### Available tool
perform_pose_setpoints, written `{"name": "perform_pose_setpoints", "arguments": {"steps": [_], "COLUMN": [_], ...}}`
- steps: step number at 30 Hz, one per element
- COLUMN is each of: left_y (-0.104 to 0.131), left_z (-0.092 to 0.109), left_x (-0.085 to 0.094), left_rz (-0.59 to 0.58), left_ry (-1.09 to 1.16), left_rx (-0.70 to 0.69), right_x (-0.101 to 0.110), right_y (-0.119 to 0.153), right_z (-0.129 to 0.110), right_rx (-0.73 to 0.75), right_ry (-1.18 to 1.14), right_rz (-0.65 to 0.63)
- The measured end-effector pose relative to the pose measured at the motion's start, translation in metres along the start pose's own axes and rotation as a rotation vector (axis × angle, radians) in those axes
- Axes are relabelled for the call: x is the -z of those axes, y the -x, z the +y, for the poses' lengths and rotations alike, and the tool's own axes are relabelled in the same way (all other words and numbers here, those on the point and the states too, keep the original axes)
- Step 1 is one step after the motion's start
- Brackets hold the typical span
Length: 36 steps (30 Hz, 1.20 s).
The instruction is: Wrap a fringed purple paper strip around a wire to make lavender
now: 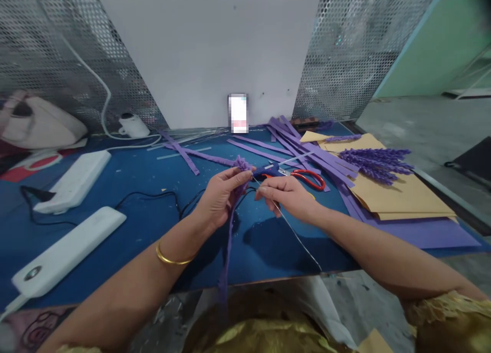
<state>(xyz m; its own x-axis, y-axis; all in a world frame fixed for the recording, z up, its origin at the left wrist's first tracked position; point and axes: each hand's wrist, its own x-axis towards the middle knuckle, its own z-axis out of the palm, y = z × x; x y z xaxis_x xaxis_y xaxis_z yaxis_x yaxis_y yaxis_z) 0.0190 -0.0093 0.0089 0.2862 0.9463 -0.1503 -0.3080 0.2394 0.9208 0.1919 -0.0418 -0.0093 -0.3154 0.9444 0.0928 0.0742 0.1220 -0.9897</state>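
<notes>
My left hand (219, 195) pinches a fringed purple paper strip (242, 163), bunched up at the fingertips. A long tail of the strip hangs down past the table's front edge. My right hand (286, 193) is closed on a thin wire (297, 236), whose upper end reaches the bunched paper and whose lower end slants toward the table edge. Just behind the fingers lies a blue glue gun (267, 170) with a clear glue stick (297, 158) in its back. Red-handled scissors (309, 179) lie beside it, partly hidden.
Purple paper strips (307, 151) spread across the back right. Purple flower stems (378, 164) rest on tan paper (402, 197) at the right. White power strips (72, 250) and a black cord (148, 193) occupy the left. A phone (238, 113) leans against the white board (215, 51).
</notes>
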Motion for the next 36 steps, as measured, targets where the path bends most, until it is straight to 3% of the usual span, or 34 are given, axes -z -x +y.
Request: {"name": "perform_pose_setpoints", "arguments": {"steps": [11,15,23,30,36], "left_y": [-0.002,-0.002,-0.008,-0.01,-0.012], "left_z": [-0.003,-0.002,-0.007,-0.011,-0.008], "left_x": [0.001,0.002,0.005,0.004,0.006], "left_rz": [0.035,-0.01,0.046,0.035,0.075], "left_ry": [-0.004,-0.034,0.019,0.058,0.067], "left_rx": [0.026,-0.01,-0.052,-0.105,-0.161], "right_x": [-0.003,0.002,0.001,0.005,0.003], "right_y": [0.001,-0.001,-0.001,-0.002,0.0], "right_z": [0.004,0.001,0.0,0.001,0.002], "right_rx": [0.008,0.017,-0.026,-0.021,-0.066], "right_ry": [0.05,0.017,-0.019,-0.061,-0.123], "right_rz": [-0.017,-0.008,-0.061,0.014,-0.054]}}
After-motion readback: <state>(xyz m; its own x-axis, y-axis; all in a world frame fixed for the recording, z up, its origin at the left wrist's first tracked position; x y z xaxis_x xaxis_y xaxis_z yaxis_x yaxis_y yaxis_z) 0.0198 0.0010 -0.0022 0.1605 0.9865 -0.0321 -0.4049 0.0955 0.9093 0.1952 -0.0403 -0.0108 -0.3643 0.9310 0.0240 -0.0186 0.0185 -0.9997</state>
